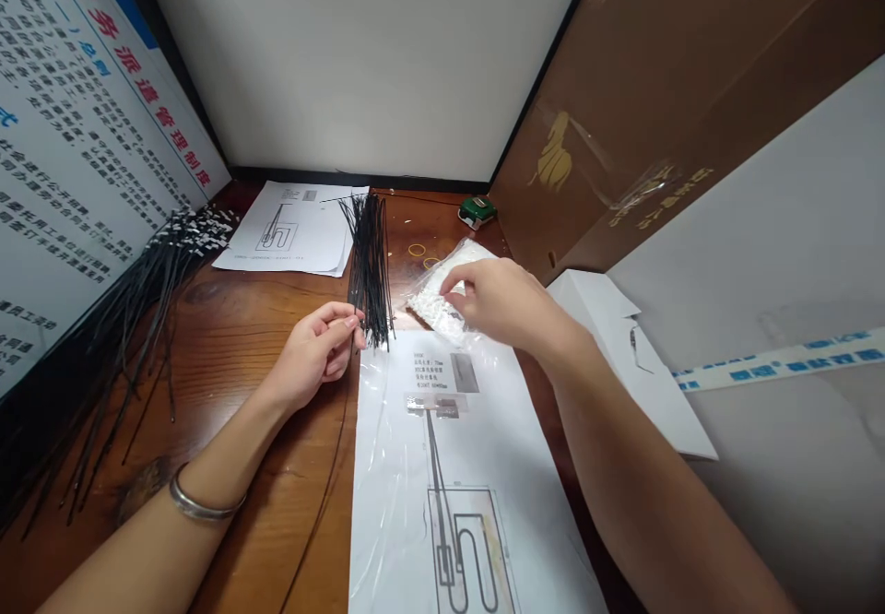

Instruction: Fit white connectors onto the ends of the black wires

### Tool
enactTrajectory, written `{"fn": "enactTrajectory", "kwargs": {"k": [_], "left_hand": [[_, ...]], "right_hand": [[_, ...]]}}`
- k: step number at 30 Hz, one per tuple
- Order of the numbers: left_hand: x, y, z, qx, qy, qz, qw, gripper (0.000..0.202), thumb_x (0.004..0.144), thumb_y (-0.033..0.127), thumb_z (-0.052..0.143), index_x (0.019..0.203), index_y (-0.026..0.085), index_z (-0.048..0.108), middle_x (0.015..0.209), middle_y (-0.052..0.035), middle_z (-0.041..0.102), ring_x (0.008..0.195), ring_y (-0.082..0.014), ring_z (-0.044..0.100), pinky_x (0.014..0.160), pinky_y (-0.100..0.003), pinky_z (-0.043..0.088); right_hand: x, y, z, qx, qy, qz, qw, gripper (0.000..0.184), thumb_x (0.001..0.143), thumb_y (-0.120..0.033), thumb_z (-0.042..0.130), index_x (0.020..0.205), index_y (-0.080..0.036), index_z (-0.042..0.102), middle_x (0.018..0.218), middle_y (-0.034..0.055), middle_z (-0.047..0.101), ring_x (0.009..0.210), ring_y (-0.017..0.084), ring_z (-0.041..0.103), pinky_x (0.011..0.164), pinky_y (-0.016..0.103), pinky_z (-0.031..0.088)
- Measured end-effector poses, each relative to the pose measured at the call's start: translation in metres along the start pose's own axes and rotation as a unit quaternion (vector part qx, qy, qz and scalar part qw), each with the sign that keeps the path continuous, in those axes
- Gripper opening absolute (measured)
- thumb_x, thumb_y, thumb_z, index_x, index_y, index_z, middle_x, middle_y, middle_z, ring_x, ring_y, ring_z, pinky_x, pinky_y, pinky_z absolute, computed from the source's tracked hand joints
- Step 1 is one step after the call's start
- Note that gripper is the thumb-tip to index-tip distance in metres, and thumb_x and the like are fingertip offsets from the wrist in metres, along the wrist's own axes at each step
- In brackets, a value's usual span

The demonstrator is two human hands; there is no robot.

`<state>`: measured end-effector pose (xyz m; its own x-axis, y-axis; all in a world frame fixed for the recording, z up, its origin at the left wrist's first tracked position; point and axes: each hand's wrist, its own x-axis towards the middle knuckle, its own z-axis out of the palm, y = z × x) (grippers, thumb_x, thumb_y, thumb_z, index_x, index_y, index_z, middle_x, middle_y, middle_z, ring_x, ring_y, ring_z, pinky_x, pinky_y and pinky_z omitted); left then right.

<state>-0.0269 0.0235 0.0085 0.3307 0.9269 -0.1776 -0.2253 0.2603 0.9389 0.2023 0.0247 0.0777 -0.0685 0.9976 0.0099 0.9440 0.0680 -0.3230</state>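
My left hand (319, 347) pinches one thin black wire (332, 476) between thumb and fingers; the wire trails down toward the table's near edge. Just right of it lies a bundle of black wires (370, 264). My right hand (501, 301) reaches into a clear plastic bag of small white parts (442, 305), fingers curled in a pinch; what they hold is too small to make out. Below both hands lies a plastic-covered drawing sheet (456, 476).
A large heap of finished black wires with white ends (131, 319) lies at left by a printed poster (69, 153). Another paper drawing (297, 227) and a green tape measure (477, 211) sit at the back. A cardboard box (656, 107) and white panel (761, 254) stand at right.
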Motion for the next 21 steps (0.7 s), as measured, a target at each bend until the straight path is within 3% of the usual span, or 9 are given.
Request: {"fn": "enactTrajectory", "kwargs": {"k": [3,5,10,15,21], "left_hand": [[0.000,-0.001,0.000,-0.004,-0.018,-0.002,1.000,0.025,0.073,0.033,0.073,0.084,0.016,0.058,0.065,0.0024,0.061,0.035,-0.0005,0.028,0.033,-0.014,0.015],[0.000,-0.002,0.000,0.002,-0.021,-0.004,1.000,0.023,0.075,0.034,0.071,0.082,0.015,0.059,0.063,0.0026,0.060,0.036,-0.0002,0.027,0.034,-0.014,0.016],[0.000,-0.004,0.000,0.021,-0.001,0.004,1.000,0.025,0.078,0.037,0.069,0.078,0.014,0.061,0.058,0.0030,0.056,0.038,-0.0004,0.027,0.035,-0.014,0.016],[0.000,-0.006,0.001,0.024,0.014,0.007,1.000,0.028,0.077,0.036,0.070,0.095,0.015,0.067,0.059,0.0031,0.057,0.037,-0.0006,0.025,0.035,-0.016,0.013],[0.001,-0.007,0.000,0.021,0.021,0.016,0.999,0.023,0.075,0.034,0.072,0.083,0.014,0.067,0.070,-0.0002,0.062,0.039,-0.0003,0.028,0.036,-0.016,0.015]], "right_hand": [[0.016,0.027,0.013,-0.028,-0.049,0.044,0.997,0.022,0.075,-0.015,0.055,0.082,-0.025,0.074,0.073,0.0025,0.068,0.071,0.019,0.060,0.060,0.029,0.038],[0.019,0.033,0.021,-0.038,-0.050,0.054,0.997,0.024,0.075,-0.015,0.056,0.086,-0.026,0.075,0.078,0.0030,0.070,0.078,0.021,0.061,0.063,0.029,0.039],[0.021,0.033,0.033,-0.057,-0.035,0.063,0.996,0.021,0.077,-0.022,0.059,0.089,-0.025,0.076,0.083,0.0046,0.073,0.082,0.023,0.063,0.065,0.030,0.039],[0.024,0.034,0.040,-0.062,-0.030,0.063,0.996,0.018,0.077,-0.020,0.059,0.085,-0.024,0.075,0.081,0.0051,0.073,0.080,0.023,0.063,0.063,0.030,0.038],[0.024,0.030,0.046,-0.068,-0.016,0.071,0.995,0.019,0.074,-0.015,0.057,0.082,-0.023,0.072,0.086,0.0063,0.072,0.080,0.023,0.062,0.060,0.030,0.035]]}}
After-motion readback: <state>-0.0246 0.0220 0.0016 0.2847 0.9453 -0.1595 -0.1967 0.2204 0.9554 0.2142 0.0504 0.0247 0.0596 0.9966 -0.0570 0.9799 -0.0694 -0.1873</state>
